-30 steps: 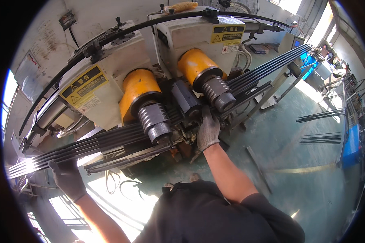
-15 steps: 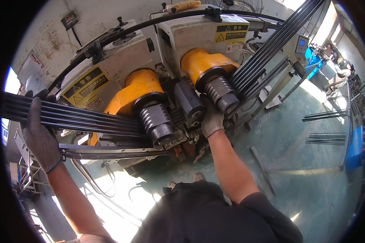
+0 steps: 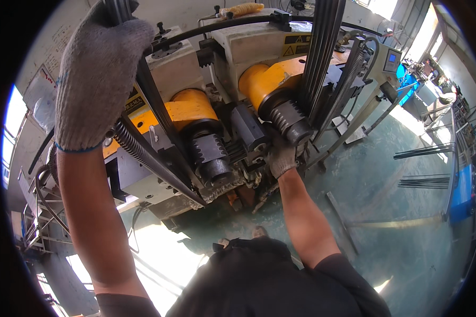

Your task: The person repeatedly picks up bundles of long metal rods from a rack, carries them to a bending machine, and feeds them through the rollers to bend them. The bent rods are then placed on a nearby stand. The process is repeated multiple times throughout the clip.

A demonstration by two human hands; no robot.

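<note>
My left hand [image 3: 98, 79], in a grey knit glove, is raised at the upper left and closed round the top of a bundle of dark metal rods [image 3: 156, 100]. From there the bundle slopes down to the left ribbed roller [image 3: 210, 150] of a bending machine. A second upright bundle of dark rods [image 3: 322, 53] stands against the right ribbed roller [image 3: 288, 120]. My right hand [image 3: 281, 157], also gloved, reaches between that roller and the dark angular block [image 3: 248, 127] in the middle; its fingers are hidden there.
Orange arms [image 3: 262, 84] carry the rollers. A coil spring [image 3: 143, 150] runs beside the left rods. Across the back bends a black hose [image 3: 232, 22]. A control box with a screen [image 3: 391, 59] stands at the right. More rods [image 3: 423, 151] lie on a rack beyond the green floor.
My left hand and its rods have swung up and inward from a low slant at the left. The right bundle has turned more upright. My right hand has stayed almost in place.
</note>
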